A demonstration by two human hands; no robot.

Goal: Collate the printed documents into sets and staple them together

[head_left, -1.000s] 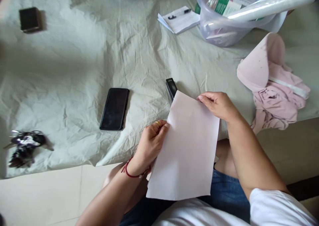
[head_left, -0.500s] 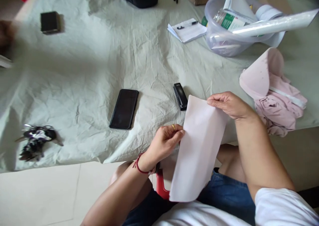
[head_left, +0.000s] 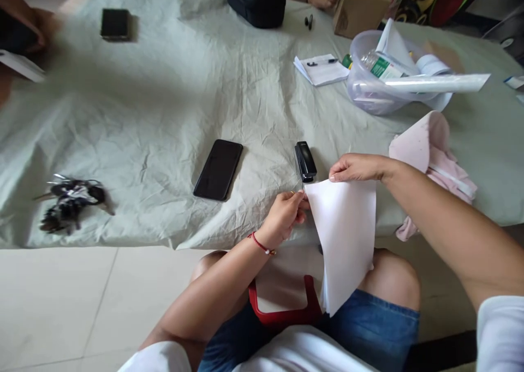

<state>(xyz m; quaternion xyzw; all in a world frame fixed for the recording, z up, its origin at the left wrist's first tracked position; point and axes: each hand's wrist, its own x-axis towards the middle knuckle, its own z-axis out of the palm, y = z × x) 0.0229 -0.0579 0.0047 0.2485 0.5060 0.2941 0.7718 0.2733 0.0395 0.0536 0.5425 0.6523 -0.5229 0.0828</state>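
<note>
At lower centre of the frame, the left hand (head_left: 286, 211) pinched the upper left corner of a white paper sheet (head_left: 346, 235), its grip closed. The right hand (head_left: 358, 168) gripped the sheet's top edge. The sheet hung below both hands, over the desk (head_left: 164, 99) edge, just below a black stapler (head_left: 305, 161).

A stapler (head_left: 305, 161) lies just beyond the left hand (head_left: 286, 214) and beside the right hand (head_left: 357, 168); a phone (head_left: 218, 169) lies further left (a tub (head_left: 368, 90) well beyond).
</note>
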